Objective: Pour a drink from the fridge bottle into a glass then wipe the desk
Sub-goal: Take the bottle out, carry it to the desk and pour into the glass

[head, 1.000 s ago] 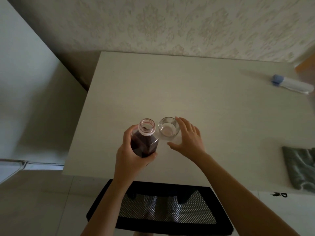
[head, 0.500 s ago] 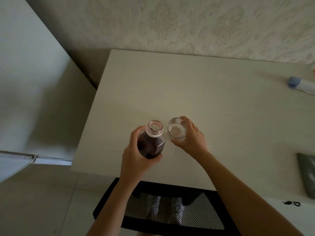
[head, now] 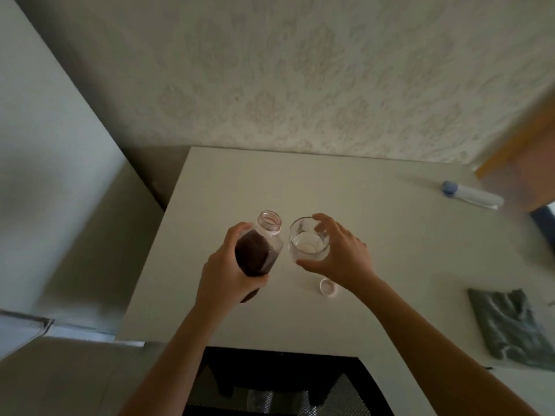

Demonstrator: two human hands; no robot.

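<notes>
My left hand [head: 223, 276] grips an uncapped clear bottle [head: 261, 247] of dark red drink, held above the white desk [head: 390, 235] and leaning a little to the right. My right hand [head: 339, 253] holds a clear glass [head: 306, 246] right beside the bottle's mouth, raised off the desk; it looks empty. The bottle's pale cap [head: 327, 287] lies on the desk just below my right wrist. A grey-green cloth [head: 510, 325] lies crumpled near the desk's right front edge.
A white tube with a blue end [head: 471, 198] lies at the desk's back right. A black mesh chair [head: 279, 382] stands under the front edge. A patterned wall runs behind the desk; a pale wall is on the left.
My right hand closed around the glass and lifted it off the desk. The bottle rose with it. The cap on the desk came into view under my right wrist.
</notes>
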